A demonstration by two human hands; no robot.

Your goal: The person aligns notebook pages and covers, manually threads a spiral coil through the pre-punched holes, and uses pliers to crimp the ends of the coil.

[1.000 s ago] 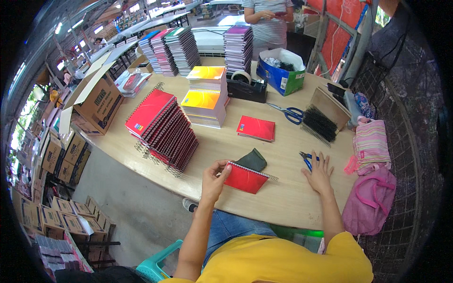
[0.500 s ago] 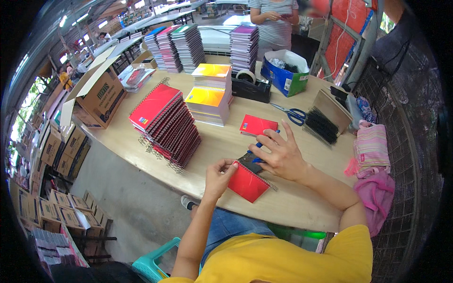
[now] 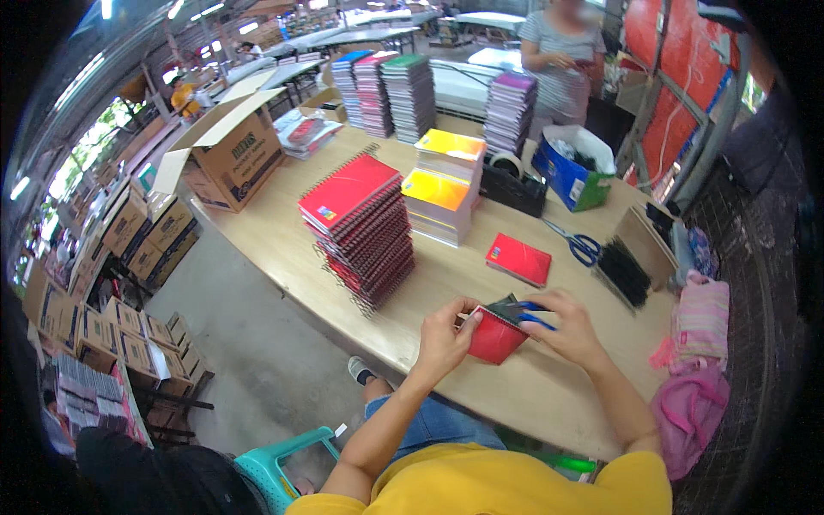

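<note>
At the table's near edge, my left hand [image 3: 448,336] pinches a small red notebook [image 3: 498,338] by its left corner, thumb on the cover. The notebook is tilted, and its wire binding runs along the upper edge. In my right hand [image 3: 570,330] is a pair of pliers [image 3: 536,319] with blue handles. Its jaws lie by the notebook's bound edge; whether they touch the wire I cannot tell. Just beyond, a red notebook [image 3: 518,259] lies flat. Left of my hands stands a tall stack of red wire-bound notebooks [image 3: 360,232].
Behind are yellow-covered stacks [image 3: 439,193], a black tape dispenser [image 3: 512,190] and a blue-green box [image 3: 570,176]. Blue-handled scissors [image 3: 581,247] and black wire coils [image 3: 624,273] lie to the right. A carton [image 3: 238,159] sits far left. Another person [image 3: 562,69] stands beyond the table.
The view has swung left, so the table appears farther right. My right hand's fingers, raised and spread before, have closed around the pliers' handles. The notebook is tilted more.
</note>
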